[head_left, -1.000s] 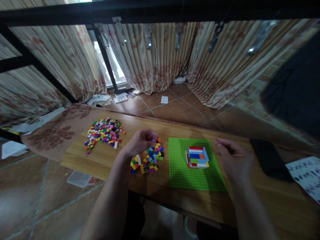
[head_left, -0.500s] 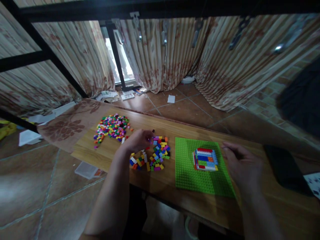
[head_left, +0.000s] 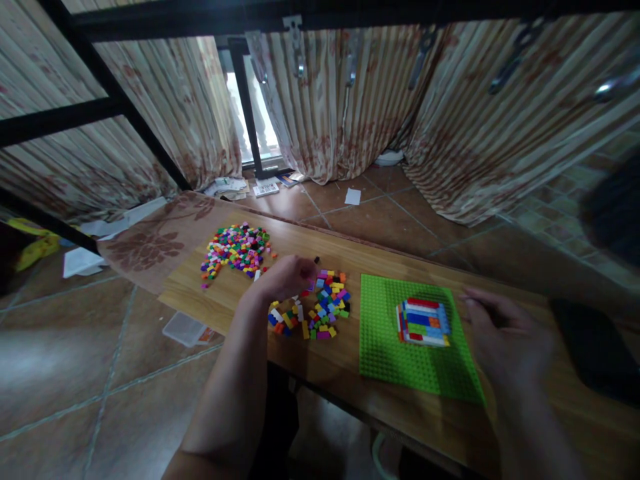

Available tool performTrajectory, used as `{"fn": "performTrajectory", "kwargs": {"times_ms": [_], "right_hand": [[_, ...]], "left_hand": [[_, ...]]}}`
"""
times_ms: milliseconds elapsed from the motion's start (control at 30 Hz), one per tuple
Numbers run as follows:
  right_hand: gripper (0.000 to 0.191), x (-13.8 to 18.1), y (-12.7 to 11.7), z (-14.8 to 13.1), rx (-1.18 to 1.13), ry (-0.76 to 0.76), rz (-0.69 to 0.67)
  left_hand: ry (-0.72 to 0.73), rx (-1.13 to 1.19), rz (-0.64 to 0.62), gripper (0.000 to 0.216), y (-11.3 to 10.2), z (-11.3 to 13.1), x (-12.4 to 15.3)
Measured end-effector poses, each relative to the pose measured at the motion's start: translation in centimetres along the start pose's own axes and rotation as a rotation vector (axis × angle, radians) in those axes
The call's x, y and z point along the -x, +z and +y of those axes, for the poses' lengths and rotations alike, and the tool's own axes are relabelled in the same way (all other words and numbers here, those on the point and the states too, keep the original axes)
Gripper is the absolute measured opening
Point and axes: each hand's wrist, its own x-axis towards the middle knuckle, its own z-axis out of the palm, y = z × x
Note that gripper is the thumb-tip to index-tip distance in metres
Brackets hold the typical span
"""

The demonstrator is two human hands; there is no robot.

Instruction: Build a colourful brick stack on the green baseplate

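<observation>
A small build of toy bricks (head_left: pixel 424 323), with rows of red, white, blue, green and orange on its top, sits on a studded green baseplate (head_left: pixel 385 360), right of the plate's middle; whether it is pressed onto the studs cannot be told. The plate lies flat on the wooden counter (head_left: pixel 345 250) between the two hands, probably so that either can reach the build, and its bare margin leaves room for fingers around it. The left hand (head_left: pixel 290 277) is at the upper edge of the nearer loose brick pile (head_left: pixel 330 300), fingers curled down close to a purple brick (head_left: pixel 311 285); whether its grip has closed on that brick cannot be told. This pile seems spread thin so single colours can be picked out, while the denser farther brick pile (head_left: pixel 237 250) looks like a reserve, set apart toward the counter's far left end. The right hand (head_left: pixel 507 330) hovers beside the plate's right edge, thumb and forefinger drawn together; the view does not settle whether that grip pinches anything. Both piles lie loose, without a container around them. A clear plastic tray (head_left: pixel 185 329) is on the floor, with something orange (head_left: pixel 206 335) at its right corner, inside or beside it unclear.
</observation>
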Motion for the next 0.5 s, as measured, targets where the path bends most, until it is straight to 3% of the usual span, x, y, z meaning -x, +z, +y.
{"fn": "performTrajectory", "kwargs": {"times_ms": [133, 200, 333, 400, 500], "right_hand": [[0.017, 2.1, 0.1, -3.5, -0.045, -0.115, 0.026], [0.014, 4.3, 1.1, -5.8, -0.045, -0.246, -0.106], [0.026, 9.4, 4.7, -9.2, -0.081, -0.669, -0.594], [0.029, 11.2, 6.7, -9.9, -0.031, -0.694, -0.682], [0.037, 12.5, 8.7, -9.9, 0.108, -0.697, -0.692]], "left_hand": [[-0.027, -0.055, 0.126, 0.027, 0.1, -0.3, -0.2], [-0.044, -0.075, 0.193, 0.030, 0.1, -0.2, -0.3], [-0.073, -0.086, 0.342, 0.031, -0.1, 0.3, -0.3], [-0.078, -0.082, 0.373, 0.031, -0.2, 0.5, -0.2], [-0.063, -0.081, 0.373, 0.030, -0.2, 0.5, -0.2]]}}
